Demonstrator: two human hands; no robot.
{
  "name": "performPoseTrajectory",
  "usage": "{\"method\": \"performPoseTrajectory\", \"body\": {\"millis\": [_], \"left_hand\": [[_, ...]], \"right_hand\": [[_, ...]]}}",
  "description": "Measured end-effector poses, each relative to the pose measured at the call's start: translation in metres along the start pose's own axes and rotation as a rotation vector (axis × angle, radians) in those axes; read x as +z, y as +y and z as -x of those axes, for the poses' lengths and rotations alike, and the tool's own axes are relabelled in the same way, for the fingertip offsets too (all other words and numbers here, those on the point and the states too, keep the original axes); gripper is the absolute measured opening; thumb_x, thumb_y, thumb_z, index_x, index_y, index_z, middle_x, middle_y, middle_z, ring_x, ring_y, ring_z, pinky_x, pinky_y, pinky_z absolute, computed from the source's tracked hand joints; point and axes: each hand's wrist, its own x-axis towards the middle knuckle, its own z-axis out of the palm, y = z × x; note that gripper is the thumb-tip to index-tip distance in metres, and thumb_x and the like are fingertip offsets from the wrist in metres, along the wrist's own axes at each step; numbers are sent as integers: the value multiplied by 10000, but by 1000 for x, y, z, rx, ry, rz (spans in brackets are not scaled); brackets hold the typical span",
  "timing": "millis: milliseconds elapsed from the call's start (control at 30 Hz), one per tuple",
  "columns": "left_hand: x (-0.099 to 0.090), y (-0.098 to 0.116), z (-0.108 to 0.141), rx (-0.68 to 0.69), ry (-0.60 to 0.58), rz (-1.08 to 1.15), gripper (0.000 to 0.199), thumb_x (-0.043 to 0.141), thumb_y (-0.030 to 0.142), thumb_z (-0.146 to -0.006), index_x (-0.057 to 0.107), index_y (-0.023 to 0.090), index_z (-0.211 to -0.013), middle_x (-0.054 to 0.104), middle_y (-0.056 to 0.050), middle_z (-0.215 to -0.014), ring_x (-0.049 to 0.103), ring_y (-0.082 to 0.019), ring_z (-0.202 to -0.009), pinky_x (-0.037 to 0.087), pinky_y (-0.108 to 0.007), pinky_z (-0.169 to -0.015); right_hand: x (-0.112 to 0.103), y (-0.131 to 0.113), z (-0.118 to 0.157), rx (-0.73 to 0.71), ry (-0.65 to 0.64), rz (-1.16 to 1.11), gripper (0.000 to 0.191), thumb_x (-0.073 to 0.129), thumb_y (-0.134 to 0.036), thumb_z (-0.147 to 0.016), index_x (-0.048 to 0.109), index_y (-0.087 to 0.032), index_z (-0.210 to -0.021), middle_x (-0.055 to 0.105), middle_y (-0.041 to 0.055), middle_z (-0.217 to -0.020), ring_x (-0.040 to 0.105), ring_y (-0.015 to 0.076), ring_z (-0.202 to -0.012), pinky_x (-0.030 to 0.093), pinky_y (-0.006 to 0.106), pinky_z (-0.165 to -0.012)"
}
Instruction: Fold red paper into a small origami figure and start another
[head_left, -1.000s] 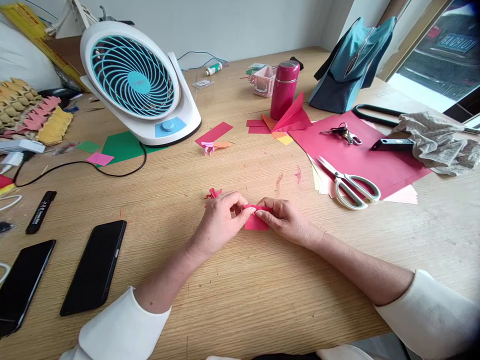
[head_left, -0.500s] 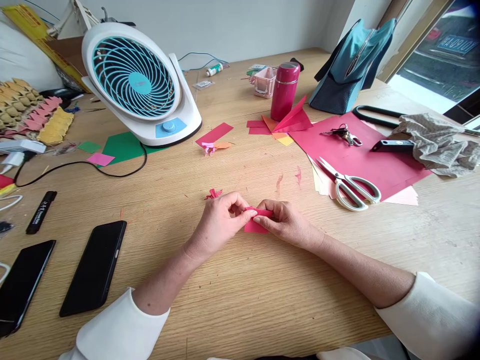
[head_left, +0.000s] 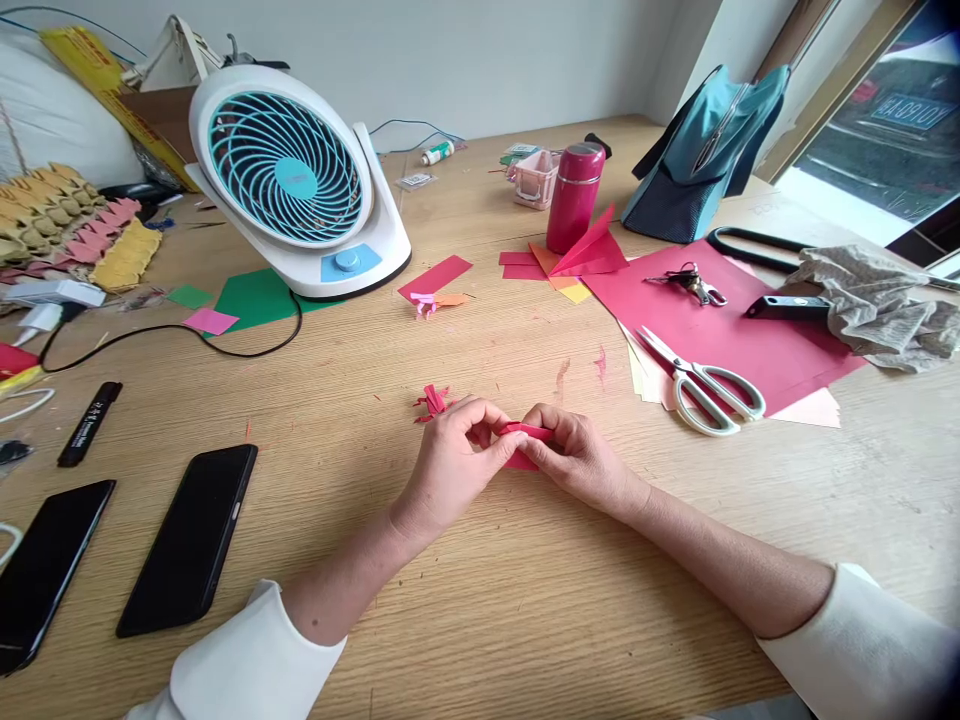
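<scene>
Between my two hands is a small piece of red paper (head_left: 520, 461), its upper edge folded over. My left hand (head_left: 459, 455) pinches the fold at its left end with thumb and fingers. From the other side my right hand (head_left: 581, 455) grips the same fold, so the thumbs nearly meet. The fingers hide much of the paper. Just beyond my left hand lies a small red folded paper figure (head_left: 433, 402). Farther back sit a pink and orange paper figure (head_left: 429, 303) and a flat red paper strip (head_left: 436, 277).
White-handled scissors (head_left: 705, 385) and keys (head_left: 694, 285) lie on large red paper (head_left: 637, 290) at the right. A fan (head_left: 296, 180), a red flask (head_left: 575, 195) and a blue bag (head_left: 705, 155) stand behind. Two phones (head_left: 191, 540) and a marker (head_left: 90, 425) are at the left.
The view has shifted slightly. Both hands have drawn closer together on the red paper, and less of its lower part shows. The small red figure is now more visible.
</scene>
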Motion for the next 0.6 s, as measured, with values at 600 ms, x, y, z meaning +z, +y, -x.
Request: {"method": "performPoseTrajectory", "body": {"millis": [600], "left_hand": [[-2, 5, 0, -61, -2, 102, 207, 701, 250, -812, 621, 163, -643, 611, 19, -639, 518, -93, -576, 416, -207, -553]], "right_hand": [[3, -1, 2, 89, -18, -23, 314, 616, -471, -891, 589, -166, -822, 561, 2, -699, 473, 118, -621, 370, 240, -562]]}}
